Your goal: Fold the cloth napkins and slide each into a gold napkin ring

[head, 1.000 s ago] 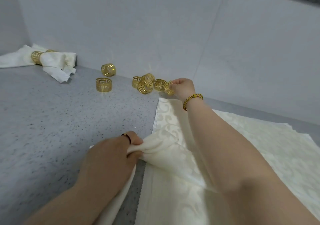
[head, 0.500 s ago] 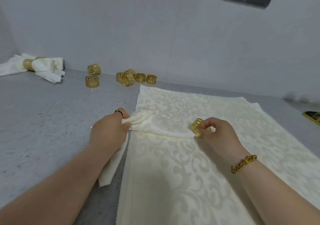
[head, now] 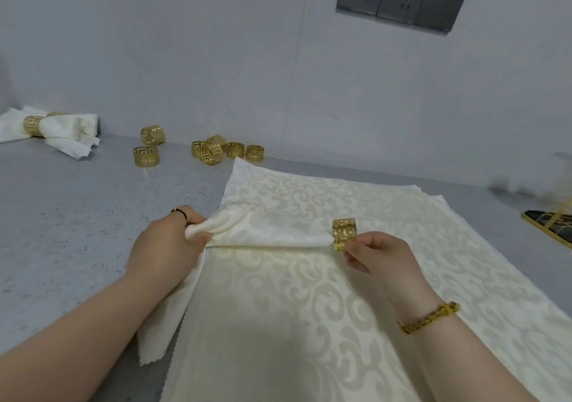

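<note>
- I see the right hand [head: 380,256] back from the loose rings [head: 216,152], where it was a second ago. It now pinches one gold ring [head: 344,234] at the pointed tip of the folded napkin [head: 272,231].
- The left hand [head: 167,247] still grips the napkin's bunched other end, at the edge of the flat stack [head: 309,324].
- The cloth is cream damask with swirls. The rings are fretwork bands on the speckled grey tabletop [head: 77,216].

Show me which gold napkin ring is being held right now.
The ring pinched in the right hand, at the tip of the folded napkin. The other rings sit on the counter by the wall.
</note>
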`<action>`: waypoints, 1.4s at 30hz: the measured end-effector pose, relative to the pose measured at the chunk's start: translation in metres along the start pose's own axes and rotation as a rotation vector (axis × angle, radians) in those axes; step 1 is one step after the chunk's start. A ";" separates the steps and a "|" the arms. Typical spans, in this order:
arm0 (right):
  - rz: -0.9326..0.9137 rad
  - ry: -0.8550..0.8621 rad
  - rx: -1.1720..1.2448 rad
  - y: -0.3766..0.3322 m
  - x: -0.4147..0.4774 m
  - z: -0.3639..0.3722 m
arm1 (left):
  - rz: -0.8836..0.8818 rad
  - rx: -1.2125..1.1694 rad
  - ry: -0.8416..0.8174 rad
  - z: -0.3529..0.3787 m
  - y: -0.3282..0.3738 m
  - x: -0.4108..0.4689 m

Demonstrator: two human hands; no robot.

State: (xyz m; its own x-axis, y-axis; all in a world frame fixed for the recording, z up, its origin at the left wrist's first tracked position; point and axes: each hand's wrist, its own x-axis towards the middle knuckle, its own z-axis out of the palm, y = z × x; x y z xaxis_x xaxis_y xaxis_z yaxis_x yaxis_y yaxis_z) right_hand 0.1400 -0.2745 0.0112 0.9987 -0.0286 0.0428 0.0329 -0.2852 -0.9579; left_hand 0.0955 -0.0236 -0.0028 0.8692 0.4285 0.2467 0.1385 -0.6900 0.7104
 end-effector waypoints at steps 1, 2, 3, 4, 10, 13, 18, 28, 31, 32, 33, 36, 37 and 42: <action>0.049 -0.019 0.154 -0.001 0.000 -0.002 | -0.013 -0.033 0.009 0.000 0.000 0.001; 0.084 -0.035 0.258 -0.001 -0.001 -0.003 | -0.029 -0.065 0.017 -0.001 0.001 0.002; 0.100 -0.045 0.326 -0.001 -0.002 -0.002 | -0.039 -0.093 0.024 -0.001 0.001 0.002; 0.105 -0.050 0.374 -0.001 -0.002 0.001 | -0.043 -0.112 0.029 -0.002 0.002 0.003; 0.016 -0.043 0.451 -0.004 -0.009 0.018 | -0.057 -0.131 0.027 -0.002 0.003 0.004; 0.027 -0.036 0.370 -0.004 -0.012 0.022 | -0.052 -0.163 0.017 -0.001 0.005 0.001; 0.036 -0.018 0.330 -0.005 -0.014 0.026 | 0.017 -0.164 -0.034 0.003 0.013 -0.008; 0.048 -0.163 0.350 -0.006 -0.015 0.023 | 0.117 -0.043 -0.181 0.007 0.016 -0.016; 0.041 -0.232 0.389 -0.007 -0.015 0.022 | 0.096 0.000 -0.125 0.009 0.016 -0.013; 0.037 -0.256 0.399 -0.007 -0.015 0.021 | 0.091 0.008 -0.103 0.009 0.015 -0.012; 0.036 -0.271 0.397 -0.006 -0.015 0.021 | 0.090 0.017 -0.092 0.008 0.015 -0.012; 0.044 -0.231 0.326 -0.004 -0.014 0.019 | 0.104 0.052 -0.091 0.010 0.013 -0.011; 0.024 -0.199 0.238 -0.004 -0.013 0.019 | 0.110 0.074 -0.089 0.011 0.012 -0.011; -0.038 -0.175 -0.099 -0.002 -0.011 0.027 | 0.188 0.250 -0.073 0.016 0.009 -0.010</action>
State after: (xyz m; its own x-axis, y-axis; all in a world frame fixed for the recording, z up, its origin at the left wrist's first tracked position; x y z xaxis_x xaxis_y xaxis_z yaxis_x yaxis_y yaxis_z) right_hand 0.1301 -0.2479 0.0046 0.9887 0.1486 0.0199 0.0751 -0.3761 -0.9235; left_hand 0.0960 -0.0435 -0.0097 0.9211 0.2431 0.3042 0.0764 -0.8788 0.4710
